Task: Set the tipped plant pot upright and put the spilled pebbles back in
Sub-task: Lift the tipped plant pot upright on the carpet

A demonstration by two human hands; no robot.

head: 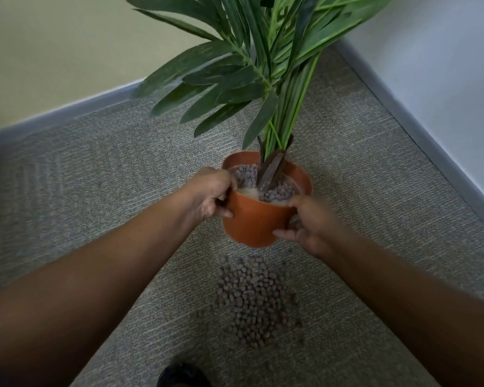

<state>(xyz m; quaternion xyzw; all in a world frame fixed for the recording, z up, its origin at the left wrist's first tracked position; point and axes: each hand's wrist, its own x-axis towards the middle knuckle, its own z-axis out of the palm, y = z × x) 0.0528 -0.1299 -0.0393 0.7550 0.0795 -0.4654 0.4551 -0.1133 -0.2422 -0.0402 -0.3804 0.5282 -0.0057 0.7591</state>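
Note:
An orange plant pot (256, 219) stands nearly upright on the grey carpet, leaning slightly away from me. It holds a green leafy plant (252, 71) and some brown pebbles (277, 191) around the stem, with a pale patch of filling showing. My left hand (210, 195) grips the pot's left rim. My right hand (308, 223) clasps its right side lower down. A pile of spilled pebbles (252, 300) lies on the carpet just in front of the pot, between my forearms.
Grey carpet (95, 169) runs into a room corner with a yellowish wall (53, 51) at the left and a white wall (430, 65) at the right, both with grey skirting. A dark shoe tip (182, 375) shows at the bottom edge.

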